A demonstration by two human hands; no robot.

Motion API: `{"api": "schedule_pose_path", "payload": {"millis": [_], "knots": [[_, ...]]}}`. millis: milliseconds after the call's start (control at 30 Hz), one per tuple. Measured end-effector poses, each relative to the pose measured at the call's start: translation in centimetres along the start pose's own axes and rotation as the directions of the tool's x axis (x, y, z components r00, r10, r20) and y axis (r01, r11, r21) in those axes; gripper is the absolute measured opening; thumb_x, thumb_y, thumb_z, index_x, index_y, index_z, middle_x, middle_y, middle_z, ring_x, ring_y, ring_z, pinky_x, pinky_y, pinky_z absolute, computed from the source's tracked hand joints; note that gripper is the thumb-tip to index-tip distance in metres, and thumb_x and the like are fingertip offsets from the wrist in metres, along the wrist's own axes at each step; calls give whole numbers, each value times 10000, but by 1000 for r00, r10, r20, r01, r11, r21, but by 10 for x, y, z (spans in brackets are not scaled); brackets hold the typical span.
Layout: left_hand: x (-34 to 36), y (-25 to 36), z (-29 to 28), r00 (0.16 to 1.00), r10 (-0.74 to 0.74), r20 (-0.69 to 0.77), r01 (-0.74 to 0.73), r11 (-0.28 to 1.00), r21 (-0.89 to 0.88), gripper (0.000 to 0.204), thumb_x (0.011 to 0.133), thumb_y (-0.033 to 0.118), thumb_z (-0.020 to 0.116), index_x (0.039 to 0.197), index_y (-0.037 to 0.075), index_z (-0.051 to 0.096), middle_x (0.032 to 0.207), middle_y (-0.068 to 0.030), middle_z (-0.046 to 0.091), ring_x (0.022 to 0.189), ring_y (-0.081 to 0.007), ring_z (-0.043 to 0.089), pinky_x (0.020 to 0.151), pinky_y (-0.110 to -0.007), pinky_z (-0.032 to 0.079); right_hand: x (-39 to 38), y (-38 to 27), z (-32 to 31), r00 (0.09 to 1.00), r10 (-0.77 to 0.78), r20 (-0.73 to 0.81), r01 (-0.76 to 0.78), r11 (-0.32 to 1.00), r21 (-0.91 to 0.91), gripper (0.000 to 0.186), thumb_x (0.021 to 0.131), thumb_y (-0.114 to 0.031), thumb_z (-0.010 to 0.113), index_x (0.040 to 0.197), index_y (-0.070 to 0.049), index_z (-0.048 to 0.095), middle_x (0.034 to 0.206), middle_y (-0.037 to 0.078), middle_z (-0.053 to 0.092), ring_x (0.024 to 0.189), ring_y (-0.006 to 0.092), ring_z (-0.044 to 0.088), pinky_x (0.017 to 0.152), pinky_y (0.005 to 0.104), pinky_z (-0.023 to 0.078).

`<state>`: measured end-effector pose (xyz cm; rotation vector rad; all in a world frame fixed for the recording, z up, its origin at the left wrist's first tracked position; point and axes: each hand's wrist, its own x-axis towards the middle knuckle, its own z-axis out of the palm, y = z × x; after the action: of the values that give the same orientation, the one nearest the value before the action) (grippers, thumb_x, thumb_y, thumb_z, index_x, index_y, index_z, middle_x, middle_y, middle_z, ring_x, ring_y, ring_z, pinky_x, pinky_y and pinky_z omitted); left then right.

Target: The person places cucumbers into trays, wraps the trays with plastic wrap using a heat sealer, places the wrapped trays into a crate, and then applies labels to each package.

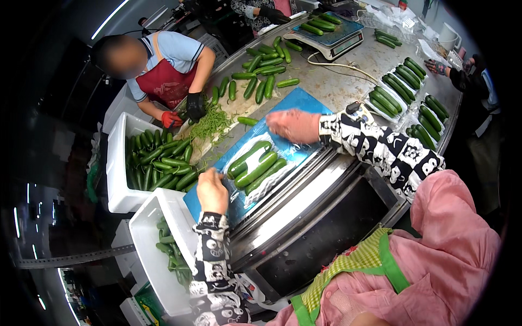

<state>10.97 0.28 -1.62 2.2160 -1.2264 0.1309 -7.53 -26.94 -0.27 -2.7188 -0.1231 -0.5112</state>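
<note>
Pink clothing [457,223] and a yellow-checked apron with green trim [350,263] fill the lower right nearest us, both cut off by the lower edge. Our 2 forearms wear black-and-white printed sleeves [215,255], and the left sleeve runs out of view below. Dark fisheye rims swallow the corners, so the person at the far right is reduced mostly to a gloved hand [436,67] and part of a sleeve. Our left hand [213,191] is at the near left end of the blue board [300,100], its fingers bent; the fingertips are hard to make out, and we cannot tell whether they pinch the clear film [296,155]. Our right hand [293,126] is over the far side of the board, blurred, fingers curled inward; we cannot tell whether it grips anything. Between both hands, 3 cucumbers [258,171] lie side by side on a white foam net [260,193] on the board, glare and white patches hiding part of their skins. To our left, 2 white foam boxes [116,174] contain more cucumbers, those in the nearer box partly blurred. Across the table [337,81], a co-worker's black glove [196,106] hides most of what it touches beside some green shreds [209,125].
</note>
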Motion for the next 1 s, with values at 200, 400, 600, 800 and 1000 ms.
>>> {"api": "schedule_pose_path", "payload": {"millis": [200,400,600,800,1000], "knots": [[-22,-8,-19,987,-4,163,18,996,-87,167,906,14,555,1027,-57,646,944,-193,591,853,-353,598,777,-393,489,-1,-39,20,993,72,-95,-78,995,-64,327,1011,-273,420,948,-63,662,1054,124,665,1077,314,588,1004,441,394],[-36,-5,-11,999,47,25,-46,997,-56,188,976,108,523,1108,31,634,995,-148,598,883,-323,535,810,-403,443,-11,-49,15,933,359,5,-342,887,311,244,1003,-246,474,1035,-19,557,928,183,654,919,370,624,825,448,480],[-43,26,-6,954,-282,104,267,637,-723,205,1064,202,405,1168,58,507,726,35,464,617,-36,457,521,-195,379,0,-79,20,779,624,55,-531,611,588,129,997,-144,492,1042,-24,473,815,147,595,735,296,588,687,402,473],[-46,85,-44,880,-473,45,317,514,-797,241,1050,224,458,1037,23,591,752,21,527,629,-40,438,544,-214,382,-5,-88,2,739,673,20,-529,562,636,123,978,-139,473,1020,-37,526,827,63,536,685,151,504,603,328,455],[-107,209,-58,845,-479,240,450,393,-802,230,1030,167,489,1117,-11,606,830,-43,593,691,-113,550,624,-248,450,-126,-165,-78,586,808,-57,-667,521,534,401,981,-94,450,1348,49,380,1082,160,582,901,204,612,844,311,486]]}}
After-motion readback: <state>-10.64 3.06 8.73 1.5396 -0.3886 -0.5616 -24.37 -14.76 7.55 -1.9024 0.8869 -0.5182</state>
